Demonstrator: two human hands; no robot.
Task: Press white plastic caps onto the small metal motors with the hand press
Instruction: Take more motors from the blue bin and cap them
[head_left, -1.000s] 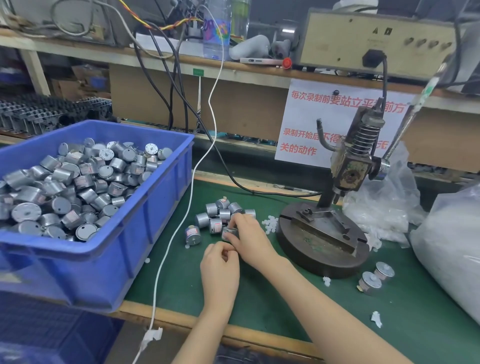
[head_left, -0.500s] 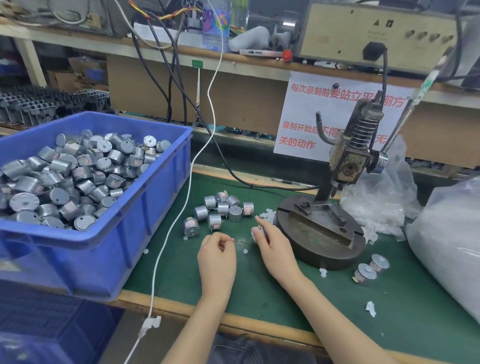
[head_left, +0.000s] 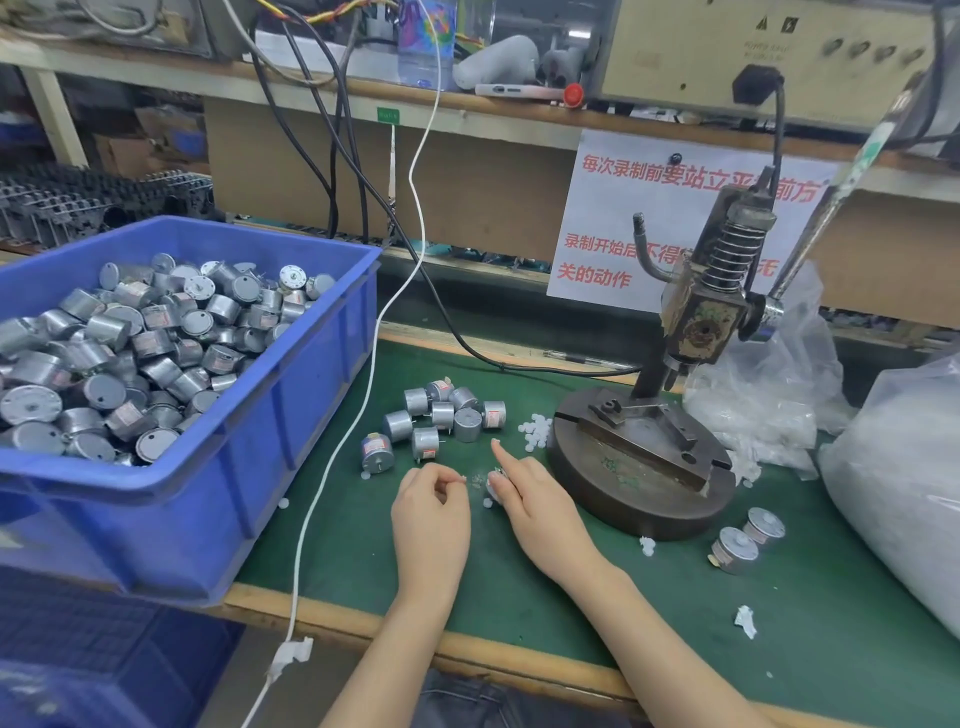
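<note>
One view only, from the head camera, is being relied upon. A small metal motor (head_left: 493, 484) is being held low against the green mat (head_left: 363, 545) under the right hand (head_left: 540, 506). That hand's forefinger is being held straight and pointed forward, while its other fingers are being curled round the casing and are largely hiding it. What looks like a white cap (head_left: 461, 479) is being pinched between the thumb and forefinger tips of the left hand (head_left: 431, 514), with the remaining fingers curled in; the piece is too small for certainty. Neither part is yet being offered to the hand press (head_left: 644, 462), which is standing just to the right. Two risks are being judged likely. The cap could be dropped among the loose caps (head_left: 535, 434) and spare motors (head_left: 447, 415) nearby, because so slight a pinch is being used. It could also be seated crooked on the shaft and so be crushed or skewed when the ram is being lowered.
</note>
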